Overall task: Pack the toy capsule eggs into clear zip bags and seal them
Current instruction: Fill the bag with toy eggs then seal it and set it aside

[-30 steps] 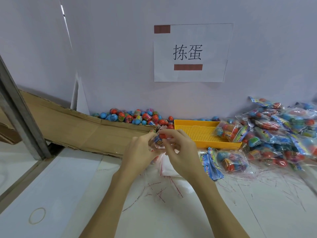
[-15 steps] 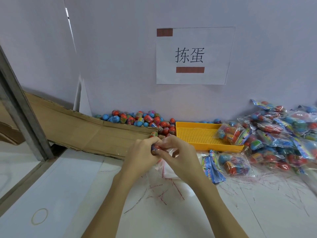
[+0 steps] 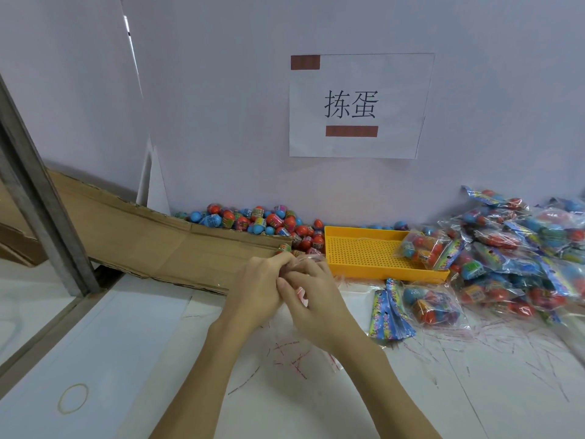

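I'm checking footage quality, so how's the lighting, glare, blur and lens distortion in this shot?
Head view: soft, even light and only faint shadows on the white table; the metal post leans, a wide-angle effect; the filled bags show small glare spots; the left hand and right hand look slightly soft; the wall sign reads sharp.
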Demonstrator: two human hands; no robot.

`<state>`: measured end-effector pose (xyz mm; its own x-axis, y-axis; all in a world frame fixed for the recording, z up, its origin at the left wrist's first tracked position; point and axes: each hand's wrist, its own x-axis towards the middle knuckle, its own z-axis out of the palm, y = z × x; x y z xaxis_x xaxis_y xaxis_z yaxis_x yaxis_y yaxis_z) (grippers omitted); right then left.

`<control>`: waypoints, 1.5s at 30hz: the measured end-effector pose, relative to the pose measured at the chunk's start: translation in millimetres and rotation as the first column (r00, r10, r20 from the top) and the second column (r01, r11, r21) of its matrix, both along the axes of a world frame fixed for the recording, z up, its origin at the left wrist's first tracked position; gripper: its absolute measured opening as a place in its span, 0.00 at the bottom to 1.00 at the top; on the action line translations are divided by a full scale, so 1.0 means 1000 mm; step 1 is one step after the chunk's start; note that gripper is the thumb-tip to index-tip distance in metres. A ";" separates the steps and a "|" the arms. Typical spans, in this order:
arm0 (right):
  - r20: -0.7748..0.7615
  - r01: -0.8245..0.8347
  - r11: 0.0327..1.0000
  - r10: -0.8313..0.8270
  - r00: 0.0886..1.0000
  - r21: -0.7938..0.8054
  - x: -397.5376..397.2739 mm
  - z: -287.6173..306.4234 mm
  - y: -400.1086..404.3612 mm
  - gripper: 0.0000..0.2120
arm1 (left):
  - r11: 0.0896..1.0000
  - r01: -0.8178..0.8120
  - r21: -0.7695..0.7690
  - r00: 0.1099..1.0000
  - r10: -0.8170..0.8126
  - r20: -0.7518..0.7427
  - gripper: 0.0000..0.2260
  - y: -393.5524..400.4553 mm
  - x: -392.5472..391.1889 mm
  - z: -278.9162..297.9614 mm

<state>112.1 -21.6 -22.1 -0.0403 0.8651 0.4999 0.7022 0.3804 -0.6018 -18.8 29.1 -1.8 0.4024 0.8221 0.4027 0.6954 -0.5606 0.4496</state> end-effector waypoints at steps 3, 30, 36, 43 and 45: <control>-0.109 0.052 0.995 -0.043 0.993 0.079 0.002 0.003 0.002 0.07 | 0.994 0.021 -0.108 0.992 -0.007 0.127 0.08 0.001 0.001 0.004; 0.353 0.249 0.938 -0.155 0.923 -0.240 -0.003 -0.037 0.031 0.27 | 0.929 -0.131 -0.347 0.733 0.327 0.597 0.19 0.022 -0.016 -0.005; 0.191 0.240 0.960 -0.212 0.959 -0.143 -0.002 -0.035 0.031 0.23 | 0.922 -0.112 -0.372 0.757 0.321 0.569 0.17 0.019 -0.016 -0.003; 0.330 0.184 0.963 -0.112 0.937 -0.197 -0.002 -0.040 0.034 0.22 | 0.919 -0.103 -0.381 0.779 0.312 0.544 0.17 0.022 -0.019 -0.005; 0.318 0.194 0.956 -0.117 0.941 -0.222 -0.001 -0.039 0.036 0.23 | 0.923 -0.100 -0.371 0.792 0.299 0.532 0.16 0.022 -0.017 -0.006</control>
<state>110.8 14.8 -61.4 -0.0094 0.9666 0.2560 0.9017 0.1189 -0.4157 -36.1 51.1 -7.3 -0.0056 0.9765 0.2152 0.3362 -0.2009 0.9201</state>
